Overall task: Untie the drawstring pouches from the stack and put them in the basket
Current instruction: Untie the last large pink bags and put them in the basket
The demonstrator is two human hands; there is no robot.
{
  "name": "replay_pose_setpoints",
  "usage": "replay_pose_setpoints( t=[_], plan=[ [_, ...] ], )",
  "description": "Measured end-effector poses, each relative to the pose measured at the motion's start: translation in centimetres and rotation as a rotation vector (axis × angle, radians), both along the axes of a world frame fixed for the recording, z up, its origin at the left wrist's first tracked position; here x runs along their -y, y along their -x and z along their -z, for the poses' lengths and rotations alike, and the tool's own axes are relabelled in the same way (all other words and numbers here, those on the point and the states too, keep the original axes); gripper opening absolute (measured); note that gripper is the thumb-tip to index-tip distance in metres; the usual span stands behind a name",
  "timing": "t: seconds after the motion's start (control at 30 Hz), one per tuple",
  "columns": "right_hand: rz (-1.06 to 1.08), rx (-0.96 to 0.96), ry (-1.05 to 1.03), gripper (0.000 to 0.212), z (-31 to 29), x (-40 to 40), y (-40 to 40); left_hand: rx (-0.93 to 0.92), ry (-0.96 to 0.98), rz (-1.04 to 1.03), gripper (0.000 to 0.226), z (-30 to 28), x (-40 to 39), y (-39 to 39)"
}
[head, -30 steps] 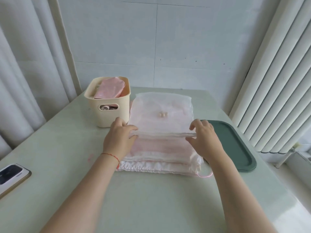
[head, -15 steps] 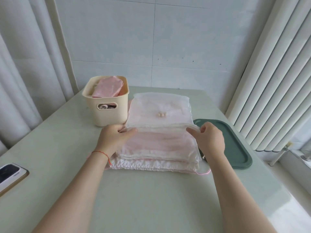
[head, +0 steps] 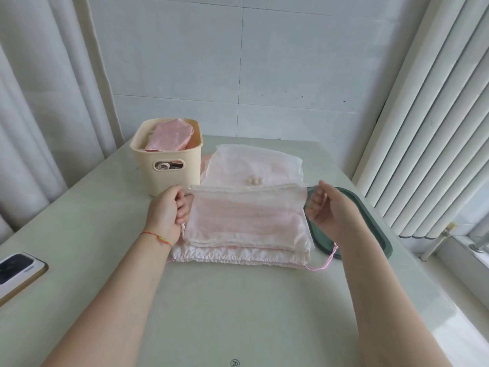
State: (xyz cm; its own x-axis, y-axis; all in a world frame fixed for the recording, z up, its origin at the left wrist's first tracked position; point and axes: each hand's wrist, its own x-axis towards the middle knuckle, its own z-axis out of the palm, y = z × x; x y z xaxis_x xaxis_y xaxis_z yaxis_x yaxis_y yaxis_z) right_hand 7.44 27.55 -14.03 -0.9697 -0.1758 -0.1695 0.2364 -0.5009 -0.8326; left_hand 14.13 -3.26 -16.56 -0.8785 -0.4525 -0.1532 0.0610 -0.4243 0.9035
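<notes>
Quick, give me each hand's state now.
Left hand: pinching the top sheer pouch at its left edge.
Right hand: pinching the same pouch's right edge.

A phone (head: 18, 272) (left edge) and green tray (head: 370, 226) lie on the table (head: 238, 313).

We've got a pale green table (head: 238, 313) against a white tiled wall (head: 238, 62), white curtains (head: 39, 102) left, vertical blinds (head: 436, 115) right, soft daylight.
</notes>
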Motion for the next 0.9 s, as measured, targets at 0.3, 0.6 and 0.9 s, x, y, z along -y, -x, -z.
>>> replay_pose_setpoints(
  t=[0.3, 0.6, 0.9],
  plan=[
    [0.248, -0.285, -0.228, 0.017, 0.2, 0.5, -0.4, -0.092, 0.287, -0.207, 0.031, -0.9, -2.1, -0.7],
    [-0.184, -0.354, -0.584, 0.031, 0.6, 3.2, -2.4, -0.088, 0.627, 0.219, 0.023, -0.2, -2.6, -0.8],
    [0.276, -0.449, -1.43, 0.041, 2.2, -0.4, 0.4, 0.122, 1.259, -0.106, 0.034, 1.4, 1.4, -0.2]
  ],
)
